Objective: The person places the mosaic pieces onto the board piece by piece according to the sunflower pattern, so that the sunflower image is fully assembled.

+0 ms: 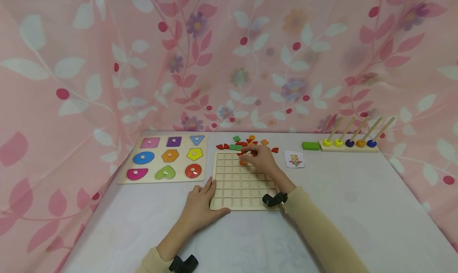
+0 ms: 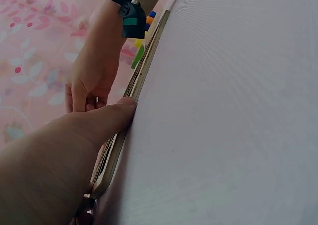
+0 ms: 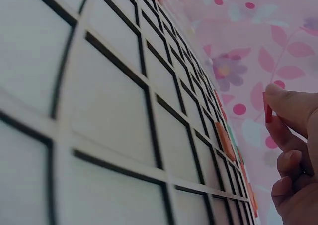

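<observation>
A square wooden grid board (image 1: 240, 193) lies on the table. My left hand (image 1: 200, 207) rests at its near left corner, fingers extended along the left side and thumb at the front edge, as the left wrist view shows too. Above the far part of the board, my right hand (image 1: 262, 159) pinches a small red piece (image 3: 267, 107) between thumb and index finger, held clear of the grid. An orange piece (image 3: 225, 140) sits in the grid below that hand. Behind the board lie loose red, green and orange pieces (image 1: 236, 147), partly hidden by the right hand.
On the left is a shape puzzle board (image 1: 182, 161) with knobbed pieces. A picture card (image 1: 295, 159) lies right of the grid. Farther right are a green block (image 1: 310, 146) and a peg stand (image 1: 348, 149) with coloured beads. A floral curtain (image 1: 229, 58) hangs behind the table.
</observation>
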{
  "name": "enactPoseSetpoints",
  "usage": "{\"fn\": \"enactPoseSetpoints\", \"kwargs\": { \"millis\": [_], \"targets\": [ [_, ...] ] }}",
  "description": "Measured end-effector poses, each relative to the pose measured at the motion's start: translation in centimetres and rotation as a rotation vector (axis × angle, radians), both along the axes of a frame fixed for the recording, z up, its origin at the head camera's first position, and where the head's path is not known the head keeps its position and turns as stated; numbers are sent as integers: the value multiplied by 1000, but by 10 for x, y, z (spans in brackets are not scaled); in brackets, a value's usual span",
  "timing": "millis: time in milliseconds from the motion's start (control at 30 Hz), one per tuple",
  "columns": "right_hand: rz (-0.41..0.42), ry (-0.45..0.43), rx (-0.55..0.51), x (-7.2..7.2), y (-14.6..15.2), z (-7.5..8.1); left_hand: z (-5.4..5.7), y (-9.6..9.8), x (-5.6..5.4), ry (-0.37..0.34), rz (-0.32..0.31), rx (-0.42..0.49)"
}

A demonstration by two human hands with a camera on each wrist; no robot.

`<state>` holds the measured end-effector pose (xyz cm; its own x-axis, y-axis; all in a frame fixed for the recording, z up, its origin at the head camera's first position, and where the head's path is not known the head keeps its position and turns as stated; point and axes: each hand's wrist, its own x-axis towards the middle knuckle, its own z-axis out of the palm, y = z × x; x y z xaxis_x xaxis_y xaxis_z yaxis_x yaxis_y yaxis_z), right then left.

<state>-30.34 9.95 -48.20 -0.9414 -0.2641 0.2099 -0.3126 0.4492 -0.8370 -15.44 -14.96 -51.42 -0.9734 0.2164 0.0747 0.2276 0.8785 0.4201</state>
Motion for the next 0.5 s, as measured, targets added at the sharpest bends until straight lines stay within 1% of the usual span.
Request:
{"fn": "enactPoseSetpoints", "kwargs": {
  "millis": [100, 267, 500],
  "targets": [
    [21, -3, 13, 3, -2, -5, 0, 0, -1, -2, -3, -5],
    [46, -28, 45, 7, -7, -8, 2, 1, 0, -5, -1, 1],
    [48, -5, 90, 3, -10, -12, 2, 1, 0, -2, 0, -4]
  ]
}}
